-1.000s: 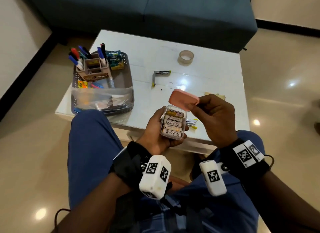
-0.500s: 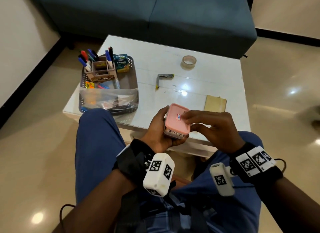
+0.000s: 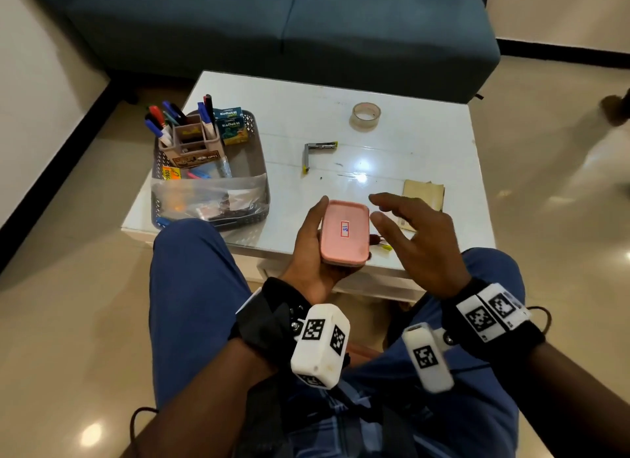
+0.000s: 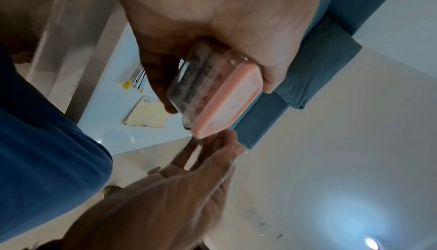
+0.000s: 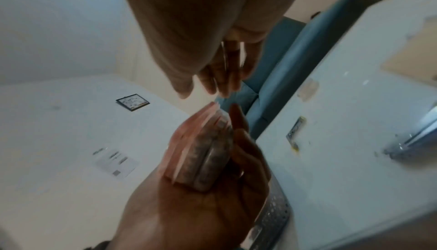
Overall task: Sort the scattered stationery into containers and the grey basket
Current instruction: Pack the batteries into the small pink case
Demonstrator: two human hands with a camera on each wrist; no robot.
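Observation:
My left hand [image 3: 312, 249] grips a small clear container with a pink lid [image 3: 345, 232] over the near table edge; the lid sits closed on it. The same container [image 4: 212, 93] shows in the left wrist view, its batteries visible through the clear wall, and again as the container [image 5: 203, 153] in the right wrist view. My right hand [image 3: 405, 232] hovers just right of it, fingers straight and spread, holding nothing. The grey basket [image 3: 257, 198] stands at the table's left with a pen holder [image 3: 191, 143], small boxes and a plastic bag inside.
On the white table [image 3: 426, 143] lie a tape roll [image 3: 365, 115], an open stapler [image 3: 317, 152], a brown paper packet [image 3: 424, 193] and small yellow-tipped items [image 3: 383, 244] beside the container. A blue sofa [image 3: 272, 24] stands behind the table. My knees flank the near edge.
The right hand set the pink lid on the container, pressed it closed, then let go and drew back to the right with fingers spread. The left hand kept its hold.

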